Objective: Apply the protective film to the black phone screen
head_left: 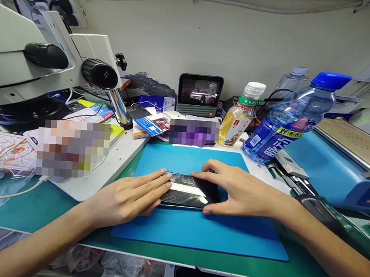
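Glossy black, a flat panel point(183, 198) lies on the blue mat point(197, 234) near the centre of the frame, streaked with pale reflections. The right hand point(240, 189) is clamped across its right part, thumb at the near edge, fingers at the far one. The left hand point(125, 198) rests straight fingers on its left end (whether it grips, I cannot tell). A blue-capped bottle point(272, 138) stands right of centre.

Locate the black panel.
In the head view, the black panel is near the centre, over the blue mat, between the left hand and right hand.
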The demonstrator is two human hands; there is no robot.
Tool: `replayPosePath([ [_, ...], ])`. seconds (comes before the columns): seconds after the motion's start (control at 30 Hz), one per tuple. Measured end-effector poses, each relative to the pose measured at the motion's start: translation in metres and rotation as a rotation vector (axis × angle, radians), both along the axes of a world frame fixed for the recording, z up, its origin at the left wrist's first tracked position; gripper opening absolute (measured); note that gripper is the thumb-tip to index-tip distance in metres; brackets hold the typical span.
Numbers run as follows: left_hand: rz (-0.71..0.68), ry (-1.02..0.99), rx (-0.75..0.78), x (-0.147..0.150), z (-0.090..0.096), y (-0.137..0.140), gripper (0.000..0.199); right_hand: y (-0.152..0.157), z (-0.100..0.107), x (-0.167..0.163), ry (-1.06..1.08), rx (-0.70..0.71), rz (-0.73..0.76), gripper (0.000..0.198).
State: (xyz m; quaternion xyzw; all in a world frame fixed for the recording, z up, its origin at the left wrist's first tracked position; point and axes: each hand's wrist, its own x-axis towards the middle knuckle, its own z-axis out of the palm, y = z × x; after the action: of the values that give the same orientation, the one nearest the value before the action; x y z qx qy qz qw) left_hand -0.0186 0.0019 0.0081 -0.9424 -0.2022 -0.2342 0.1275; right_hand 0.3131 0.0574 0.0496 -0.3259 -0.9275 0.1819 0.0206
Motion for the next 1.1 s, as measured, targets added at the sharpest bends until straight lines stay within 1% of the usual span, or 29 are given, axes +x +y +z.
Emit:
replayPosePath([
  [0.1, -0.001, 0.004, -0.006, 0.0001, -0.0001, -0.0001, 0.043, 0.0000, -0.0002, -0.0001, -0.015, 0.000, 0.005, 0.081],
  [0.27, -0.006, -0.018, -0.030, 0.0005, 0.0012, 0.0002, 0.048, -0.0006, -0.0007, 0.0005, -0.018, 0.012, 0.006, 0.080],
  [0.43, -0.013, -0.021, -0.032, 0.0011, 0.0025, 0.0007, 0.045, -0.0006, -0.0015, 0.0019, 0.005, 0.031, 0.014, 0.077],
  [0.77, -0.008, -0.024, -0.045, 0.0000, 0.0022, 0.0017, 0.047, -0.0005, -0.0007, 0.0012, 0.026, 0.025, 0.015, 0.074],
  [0.97, -0.004, -0.013, -0.042, 0.0002, 0.0046, 0.0025, 0.045, -0.0006, 0.0003, 0.0018, 0.022, 0.023, 0.014, 0.074],
  [1.1, -0.022, -0.026, -0.066, 0.0006, 0.0065, 0.0026, 0.050, -0.0011, 0.0009, 0.0022, 0.023, 0.032, 0.022, 0.072],
])
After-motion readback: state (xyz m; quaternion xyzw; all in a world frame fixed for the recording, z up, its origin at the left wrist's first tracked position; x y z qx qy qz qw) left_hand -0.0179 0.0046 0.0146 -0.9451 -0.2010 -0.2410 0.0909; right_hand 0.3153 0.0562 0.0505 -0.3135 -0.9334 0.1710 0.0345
